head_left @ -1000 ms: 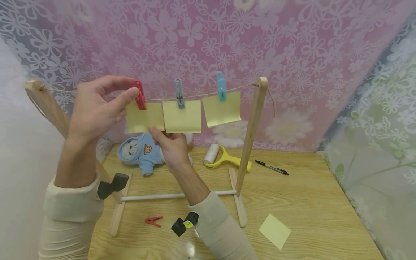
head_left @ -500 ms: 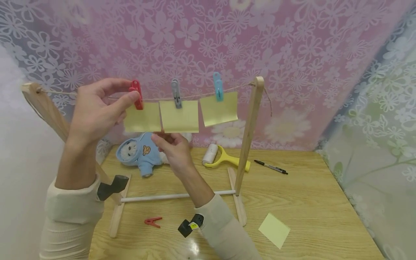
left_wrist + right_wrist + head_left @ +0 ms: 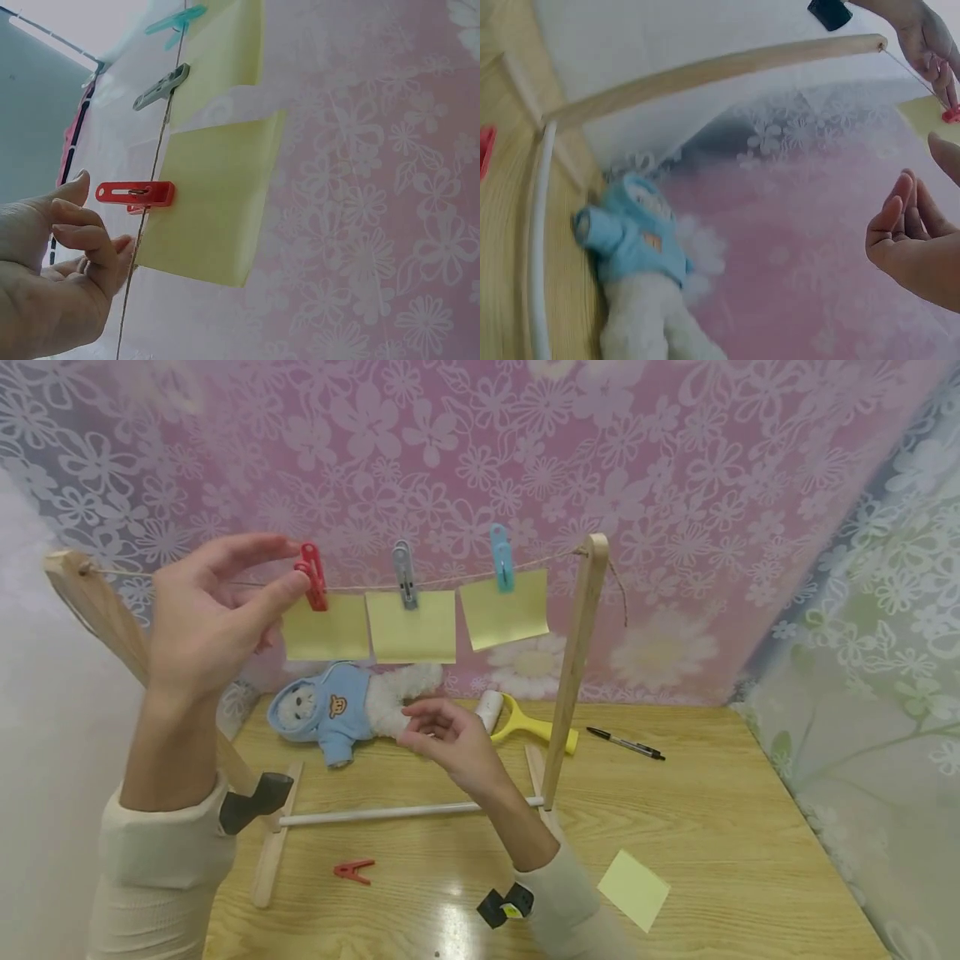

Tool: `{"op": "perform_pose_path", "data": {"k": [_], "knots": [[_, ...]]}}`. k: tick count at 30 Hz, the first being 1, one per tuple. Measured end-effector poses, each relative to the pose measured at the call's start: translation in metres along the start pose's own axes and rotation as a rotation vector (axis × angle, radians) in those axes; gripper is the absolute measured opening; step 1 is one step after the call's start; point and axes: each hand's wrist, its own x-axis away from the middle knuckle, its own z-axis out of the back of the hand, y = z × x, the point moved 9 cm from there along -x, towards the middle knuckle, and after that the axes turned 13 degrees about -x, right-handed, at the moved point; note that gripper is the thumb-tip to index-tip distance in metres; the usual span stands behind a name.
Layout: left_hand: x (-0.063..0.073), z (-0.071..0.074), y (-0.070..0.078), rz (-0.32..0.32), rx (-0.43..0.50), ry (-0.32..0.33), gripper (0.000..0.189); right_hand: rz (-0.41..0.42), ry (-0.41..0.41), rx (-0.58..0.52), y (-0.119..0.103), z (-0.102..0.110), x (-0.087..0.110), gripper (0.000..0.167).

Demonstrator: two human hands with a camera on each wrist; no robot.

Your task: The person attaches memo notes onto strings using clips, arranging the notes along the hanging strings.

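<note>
A red clothespin (image 3: 315, 581) clips a yellow paper note (image 3: 333, 631) to a twine line (image 3: 457, 578). Beside it, my left hand (image 3: 213, 618) has thumb and fingers spread; the left wrist view shows a gap between the thumb (image 3: 81, 184) and the clothespin (image 3: 139, 193). My right hand (image 3: 459, 750) hangs below the line with loosely curled fingers, holding nothing. Two more notes hang to the right, the middle note (image 3: 412, 627) under a grey clothespin (image 3: 405, 577), the right note (image 3: 506, 610) under a blue clothespin (image 3: 502, 558).
Wooden posts (image 3: 577, 668) and a white crossbar (image 3: 375, 815) form the stand. Behind it lie a plush toy (image 3: 348, 702) in a blue hoodie, a yellow-handled roller (image 3: 532, 727) and a pen (image 3: 626, 743). A red clothespin (image 3: 352, 871) and a loose note (image 3: 634, 891) lie in front.
My right hand has left the lower edge of the left note and moved down and right. My left thumb and fingers have come off the red clothespin, which stays on the line.
</note>
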Motion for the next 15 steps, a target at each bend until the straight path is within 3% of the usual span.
{"op": "perform_pose_path", "data": {"k": [5,8,10,12,15], "knots": [[0.015,0.015,0.007,-0.183,0.173,0.178,0.030,0.050,-0.029,0.148,-0.006,0.038,0.035,0.035],[0.033,0.020,0.003,-0.268,0.227,0.218,0.029,0.079,-0.042,0.244,-0.012,0.063,0.059,0.034],[0.047,0.016,-0.006,-0.297,0.253,0.175,0.027,0.078,-0.040,0.315,-0.014,0.081,0.075,0.032],[0.063,0.005,-0.018,-0.327,0.231,0.073,0.026,0.058,-0.029,0.392,-0.014,0.100,0.091,0.030],[0.091,-0.020,-0.045,-0.287,0.070,-0.127,0.025,-0.027,0.011,0.491,-0.007,0.132,0.114,0.029]]}}
